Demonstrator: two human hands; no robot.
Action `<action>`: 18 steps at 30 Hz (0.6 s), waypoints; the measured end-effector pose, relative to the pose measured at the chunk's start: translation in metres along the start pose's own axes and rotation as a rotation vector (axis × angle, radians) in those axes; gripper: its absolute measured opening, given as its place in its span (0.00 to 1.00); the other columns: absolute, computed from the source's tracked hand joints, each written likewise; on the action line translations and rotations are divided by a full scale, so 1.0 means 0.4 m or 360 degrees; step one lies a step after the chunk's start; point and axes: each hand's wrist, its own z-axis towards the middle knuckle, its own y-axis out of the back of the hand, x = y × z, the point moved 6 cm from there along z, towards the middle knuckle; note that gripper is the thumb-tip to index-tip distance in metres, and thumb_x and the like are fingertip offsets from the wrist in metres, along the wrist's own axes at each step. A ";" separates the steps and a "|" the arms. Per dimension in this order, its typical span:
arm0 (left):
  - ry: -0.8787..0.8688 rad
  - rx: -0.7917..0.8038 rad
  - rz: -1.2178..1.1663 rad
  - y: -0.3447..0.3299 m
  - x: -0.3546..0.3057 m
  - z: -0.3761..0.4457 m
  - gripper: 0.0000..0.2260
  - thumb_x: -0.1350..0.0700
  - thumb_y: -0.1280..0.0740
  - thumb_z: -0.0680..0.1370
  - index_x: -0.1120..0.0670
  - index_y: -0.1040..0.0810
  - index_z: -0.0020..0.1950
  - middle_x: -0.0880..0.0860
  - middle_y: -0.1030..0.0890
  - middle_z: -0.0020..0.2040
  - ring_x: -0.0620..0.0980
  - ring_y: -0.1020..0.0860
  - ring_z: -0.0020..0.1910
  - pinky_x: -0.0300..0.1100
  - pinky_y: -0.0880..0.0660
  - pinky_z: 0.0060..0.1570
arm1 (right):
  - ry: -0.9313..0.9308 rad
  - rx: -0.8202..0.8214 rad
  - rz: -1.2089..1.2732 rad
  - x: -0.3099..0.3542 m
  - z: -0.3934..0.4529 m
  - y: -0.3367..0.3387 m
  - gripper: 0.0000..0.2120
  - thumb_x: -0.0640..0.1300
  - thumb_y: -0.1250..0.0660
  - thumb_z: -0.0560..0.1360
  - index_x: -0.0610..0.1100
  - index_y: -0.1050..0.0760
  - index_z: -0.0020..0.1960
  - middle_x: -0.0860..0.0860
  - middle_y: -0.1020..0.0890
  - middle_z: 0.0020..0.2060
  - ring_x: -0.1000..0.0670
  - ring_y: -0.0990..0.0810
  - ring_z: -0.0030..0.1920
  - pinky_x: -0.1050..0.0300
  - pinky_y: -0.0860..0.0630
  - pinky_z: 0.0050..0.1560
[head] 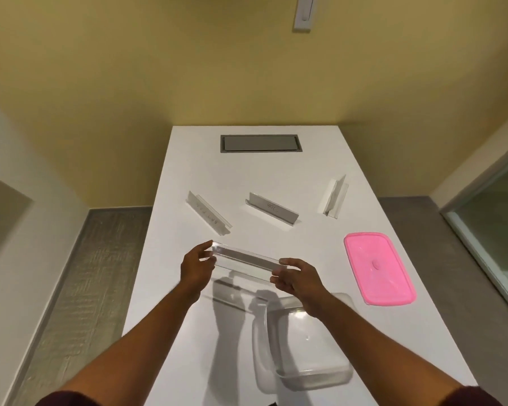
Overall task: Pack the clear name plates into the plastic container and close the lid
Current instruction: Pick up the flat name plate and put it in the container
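Held name plate (244, 260): clear, lifted above table (188, 332), just beyond container. Left hand (195, 269) pinches its left end; right hand (295, 281) grips its right end.
Plastic container (305, 356): clear, open, near table edge, below right forearm.
Pink lid (379, 272): flat on table, right of container, apart from it.
Three more name plates on table farther off: left plate (208, 213), middle plate (273, 208), right plate (335, 197).
Grey hatch (261, 143): set into table's far end.

Faint lettering on the left name plate (210, 213) and the middle name plate (273, 208) is too small to read. The right hand (298, 284) hides part of the clear container (305, 344), and the frame's lower edge crops both sleeves.
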 end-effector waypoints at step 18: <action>0.0537 0.0265 -0.0409 -0.419 -0.090 -0.200 0.25 0.45 0.24 0.72 0.60 0.28 0.58 0.60 0.22 0.55 0.61 0.17 0.50 0.55 0.16 0.41 | 0.0602 -0.0009 -0.0069 0.072 -0.151 0.177 0.17 0.31 0.23 0.70 0.42 0.21 0.56 0.38 0.13 0.43 0.39 0.13 0.48 0.45 0.16 0.54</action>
